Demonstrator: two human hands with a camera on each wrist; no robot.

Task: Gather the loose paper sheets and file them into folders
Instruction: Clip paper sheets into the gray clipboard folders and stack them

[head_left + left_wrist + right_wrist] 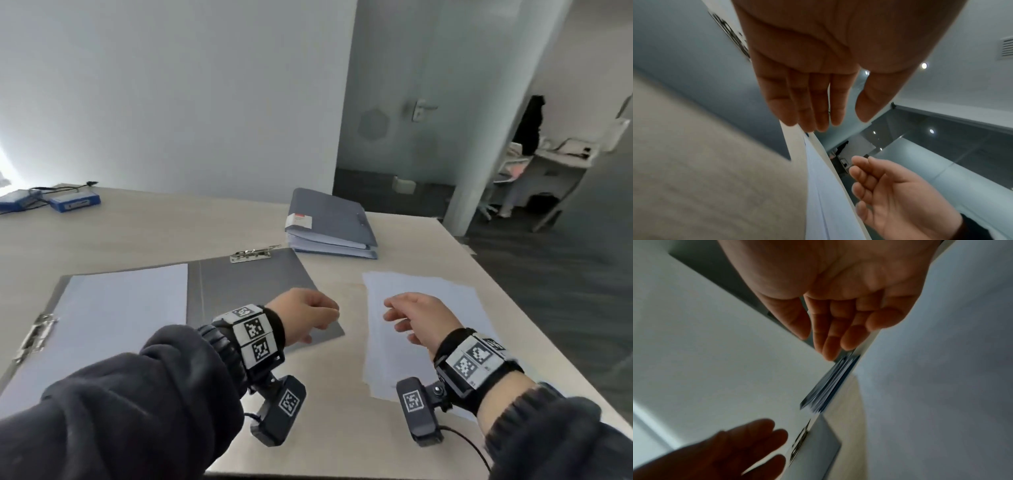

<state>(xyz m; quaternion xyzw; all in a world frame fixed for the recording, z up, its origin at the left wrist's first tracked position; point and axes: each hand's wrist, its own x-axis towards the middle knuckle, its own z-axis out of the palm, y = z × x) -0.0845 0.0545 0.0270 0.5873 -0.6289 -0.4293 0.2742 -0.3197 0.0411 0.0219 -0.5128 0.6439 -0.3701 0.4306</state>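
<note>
Head view, nearest you: your left hand and right hand hover with relaxed, empty grips over the counter — likely to square the loose sheets beneath the right hand. Just left, an open folder waits; farther back, closed folders lie stacked.

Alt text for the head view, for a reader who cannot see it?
Two empty hands, left hand and right hand, hover over a desk between an open grey folder and loose paper sheets. Closed folders lie stacked behind.
</note>
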